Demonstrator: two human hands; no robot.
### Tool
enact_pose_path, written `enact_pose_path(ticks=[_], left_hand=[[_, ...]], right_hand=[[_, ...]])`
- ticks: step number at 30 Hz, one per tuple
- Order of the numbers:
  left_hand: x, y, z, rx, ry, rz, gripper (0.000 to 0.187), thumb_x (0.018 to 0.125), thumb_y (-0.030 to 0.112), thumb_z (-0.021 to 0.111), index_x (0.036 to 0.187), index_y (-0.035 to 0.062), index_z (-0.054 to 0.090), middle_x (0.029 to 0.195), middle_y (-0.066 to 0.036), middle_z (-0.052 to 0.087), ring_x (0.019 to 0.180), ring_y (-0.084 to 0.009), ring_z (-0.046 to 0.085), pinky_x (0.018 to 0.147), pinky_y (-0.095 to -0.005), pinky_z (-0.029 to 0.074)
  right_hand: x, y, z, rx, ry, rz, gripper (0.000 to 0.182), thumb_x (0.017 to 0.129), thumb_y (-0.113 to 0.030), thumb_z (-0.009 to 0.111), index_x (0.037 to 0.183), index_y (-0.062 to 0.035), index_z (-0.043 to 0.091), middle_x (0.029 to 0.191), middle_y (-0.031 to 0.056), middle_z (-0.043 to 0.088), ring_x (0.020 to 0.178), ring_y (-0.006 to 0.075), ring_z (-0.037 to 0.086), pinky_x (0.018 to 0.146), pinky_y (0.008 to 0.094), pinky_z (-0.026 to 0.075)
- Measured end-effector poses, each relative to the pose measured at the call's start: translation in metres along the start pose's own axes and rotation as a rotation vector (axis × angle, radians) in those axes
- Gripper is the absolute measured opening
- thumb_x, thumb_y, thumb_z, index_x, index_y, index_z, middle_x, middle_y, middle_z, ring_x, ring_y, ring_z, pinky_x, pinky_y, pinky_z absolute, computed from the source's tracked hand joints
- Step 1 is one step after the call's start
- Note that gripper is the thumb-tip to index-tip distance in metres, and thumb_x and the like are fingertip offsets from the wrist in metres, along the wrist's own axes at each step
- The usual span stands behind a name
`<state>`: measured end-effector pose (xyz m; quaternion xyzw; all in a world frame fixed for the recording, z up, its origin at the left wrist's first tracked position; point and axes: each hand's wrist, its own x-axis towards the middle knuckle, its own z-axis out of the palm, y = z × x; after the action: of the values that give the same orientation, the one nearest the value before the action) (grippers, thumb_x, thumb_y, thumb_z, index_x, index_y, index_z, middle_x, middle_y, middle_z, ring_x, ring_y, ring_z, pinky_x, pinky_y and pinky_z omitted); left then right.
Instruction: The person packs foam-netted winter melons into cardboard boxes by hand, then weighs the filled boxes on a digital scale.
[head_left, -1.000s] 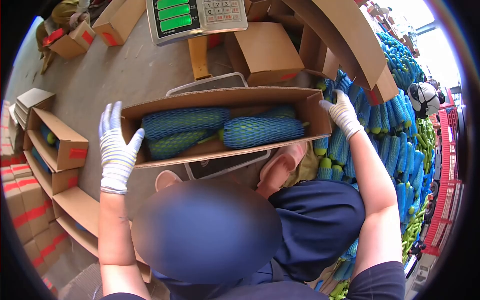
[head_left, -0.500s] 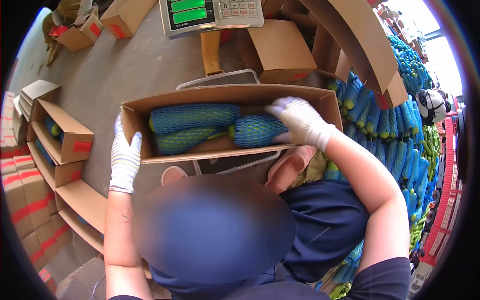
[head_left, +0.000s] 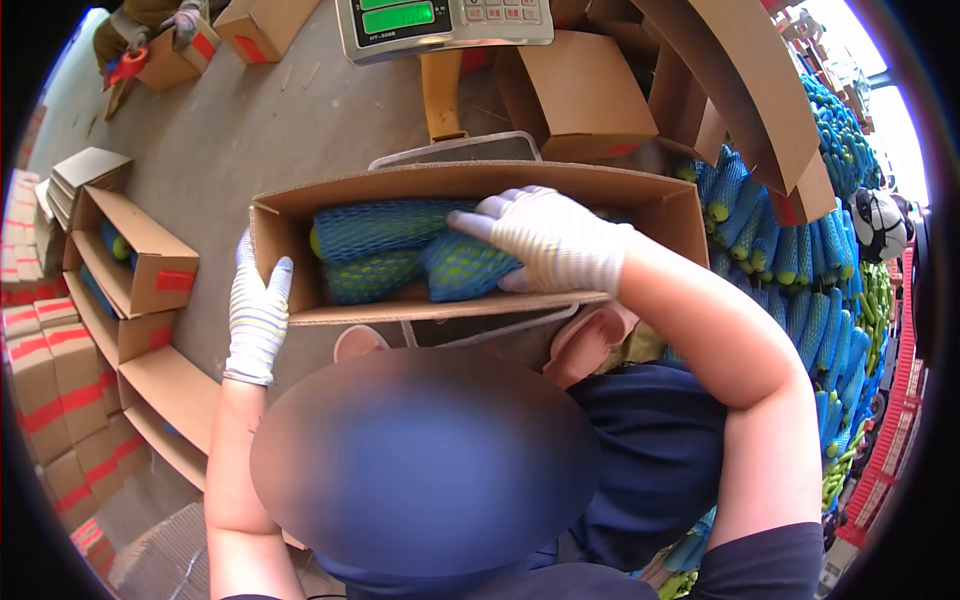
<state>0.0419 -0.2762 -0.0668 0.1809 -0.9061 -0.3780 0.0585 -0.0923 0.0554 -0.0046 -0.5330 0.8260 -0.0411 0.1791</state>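
A long open cardboard box (head_left: 470,178) lies in front of me, holding several long green vegetables in blue foam netting. A netted green vegetable (head_left: 370,222) rests along the far wall, and another netted one (head_left: 375,275) lies closer to me. My right hand (head_left: 560,240), in a striped white glove, is inside the box, its fingers curled over a third netted vegetable (head_left: 465,265) and hiding part of it. At the left end, my gloved left hand (head_left: 260,310) grips the box's end wall near the front corner.
A scale with a green display (head_left: 445,25) stands beyond the box. Open cartons (head_left: 585,90) sit behind, and more boxes (head_left: 135,255) line the left. Netted vegetables (head_left: 790,250) are piled at right. A person's gloved hands (head_left: 186,22) work at a carton, far left.
My right hand has moved left inside the box. The netted vegetable under it has shifted left and turned, now lying against the others. My left hand stays at the box end.
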Motion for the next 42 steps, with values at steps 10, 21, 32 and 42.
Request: enact_pose_path(ticks=[10, 21, 32, 42], left_hand=[[0.01, -0.019, -0.031, 0.132, -0.188, -0.011, 0.032, 0.095, 0.027, 0.058, 0.103, -0.0027, 0.064, 0.09, -0.022, 0.068, 0.082, -0.0383, 0.063, 0.076, -0.0418, 0.049], [-0.138, -0.164, -0.138, -0.07, 0.181, -0.429, 0.017, 0.092, 0.016, 0.06, 0.092, -0.0001, 0.062, 0.078, -0.006, 0.062, 0.068, -0.0156, 0.051, 0.063, -0.0376, 0.044], [-0.273, -0.158, -0.089, -0.943, 0.477, -1.056, 0.026, 0.094, 0.015, 0.057, 0.116, 0.0021, 0.052, 0.098, -0.012, 0.065, 0.086, -0.0287, 0.067, 0.071, -0.0443, 0.059], [-0.139, -0.087, -0.098, -0.198, -0.048, -0.457, 0.029, 0.092, 0.025, 0.062, 0.108, 0.0016, 0.063, 0.09, -0.017, 0.069, 0.083, -0.0281, 0.068, 0.076, -0.0381, 0.053]], right_hand=[[-0.168, 0.096, 0.031, 0.456, 0.393, 1.102, 0.064, 0.082, -0.031, 0.075, 0.133, -0.0019, 0.05, 0.127, 0.0231, 0.06, 0.117, 0.0381, 0.057, 0.1, 0.0387, 0.045], [-0.002, 0.035, 0.007, 0.084, 0.382, 0.553, 0.025, 0.084, -0.02, 0.06, 0.103, -0.0051, 0.066, 0.095, 0.0221, 0.068, 0.093, 0.0402, 0.064, 0.083, 0.0482, 0.052], [0.241, -0.111, -0.046, 0.366, 0.527, -0.068, 0.035, 0.087, -0.015, 0.062, 0.121, -0.0068, 0.06, 0.093, 0.0201, 0.067, 0.089, 0.0392, 0.065, 0.079, 0.0451, 0.052], [-0.012, -0.052, -0.052, 0.158, -0.015, 0.18, 0.039, 0.083, -0.016, 0.066, 0.12, -0.0052, 0.061, 0.102, 0.018, 0.068, 0.093, 0.0367, 0.065, 0.082, 0.042, 0.053]])
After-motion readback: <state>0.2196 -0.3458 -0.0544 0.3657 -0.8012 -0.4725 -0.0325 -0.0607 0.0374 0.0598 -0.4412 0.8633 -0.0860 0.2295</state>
